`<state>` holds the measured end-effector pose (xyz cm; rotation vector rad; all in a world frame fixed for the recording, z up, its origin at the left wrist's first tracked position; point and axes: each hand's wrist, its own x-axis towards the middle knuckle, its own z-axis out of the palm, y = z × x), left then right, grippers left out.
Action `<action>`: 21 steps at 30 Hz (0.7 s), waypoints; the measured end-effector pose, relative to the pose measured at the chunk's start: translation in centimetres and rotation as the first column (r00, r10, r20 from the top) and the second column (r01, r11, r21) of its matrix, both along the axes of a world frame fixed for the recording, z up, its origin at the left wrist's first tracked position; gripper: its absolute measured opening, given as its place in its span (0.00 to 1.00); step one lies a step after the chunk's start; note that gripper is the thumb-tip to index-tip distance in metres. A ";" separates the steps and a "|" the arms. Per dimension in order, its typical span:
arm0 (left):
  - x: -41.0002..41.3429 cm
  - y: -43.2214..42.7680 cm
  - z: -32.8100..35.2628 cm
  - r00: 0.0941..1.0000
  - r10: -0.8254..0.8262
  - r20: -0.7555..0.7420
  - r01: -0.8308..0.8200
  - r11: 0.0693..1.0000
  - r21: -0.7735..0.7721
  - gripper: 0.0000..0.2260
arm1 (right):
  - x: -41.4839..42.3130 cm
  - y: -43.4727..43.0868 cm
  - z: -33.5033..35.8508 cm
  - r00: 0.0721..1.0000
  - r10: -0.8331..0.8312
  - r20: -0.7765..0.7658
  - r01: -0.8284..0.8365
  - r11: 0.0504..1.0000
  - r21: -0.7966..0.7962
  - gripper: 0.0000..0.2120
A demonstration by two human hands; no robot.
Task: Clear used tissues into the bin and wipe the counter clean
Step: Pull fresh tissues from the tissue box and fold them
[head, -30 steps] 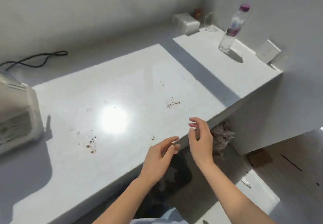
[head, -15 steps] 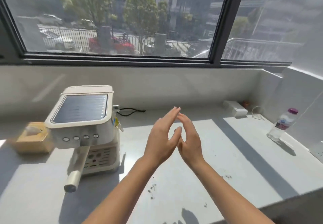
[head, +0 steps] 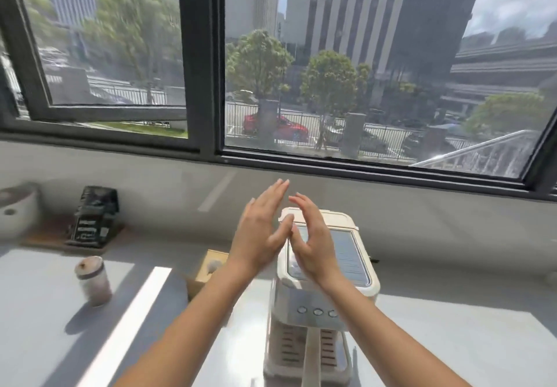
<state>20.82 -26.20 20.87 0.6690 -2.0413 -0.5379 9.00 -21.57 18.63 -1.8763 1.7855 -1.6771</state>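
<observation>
head view: black bag (head: 94, 216) label unreadable; both hands (head: 289, 237) empty, raised.

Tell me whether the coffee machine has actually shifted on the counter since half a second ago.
Cannot tell. The coffee machine sits further right in the picture, but the window frame slid right too, so the head turned; the tissue box is beside it as before.

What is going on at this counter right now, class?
A person stands at a white counter under a window, both bare hands raised in front of them and holding nothing. The left hand and right hand are open, thumbs touching, as if brushing together. Below them sits a cream coffee machine, with a wooden tissue box beside it. Further left stand a small lidded cup and a dark bag. No wiping is under way.
</observation>
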 end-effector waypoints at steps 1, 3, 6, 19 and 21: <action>1.5 -1.5 -0.5 1.000 0.030 0.005 -0.030 0.999 0.012 0.26 | 1.3 -1.4 -0.2 1.000 0.020 0.001 -0.020 1.000 0.019 0.22; 4.4 -4.4 -1.9 0.995 0.094 0.022 -0.095 0.994 0.055 0.25 | 3.4 -4.0 -1.0 0.998 0.061 0.010 -0.061 0.996 0.062 0.21; 7.9 -7.9 -4.4 0.985 0.167 0.051 -0.172 0.975 0.138 0.25 | 6.1 -7.5 -2.4 0.992 0.120 0.037 -0.124 0.985 0.122 0.22; 11.8 -16.5 -18.7 0.937 0.083 0.339 -0.265 0.800 0.539 0.23 | 8.7 -15.5 -14.9 0.953 -0.111 0.281 -0.120 0.715 0.689 0.22; 10.6 -17.4 -20.3 0.947 0.056 0.317 -0.251 0.743 0.620 0.26 | 8.5 -15.7 -16.5 0.946 -0.147 0.288 -0.130 0.643 0.755 0.23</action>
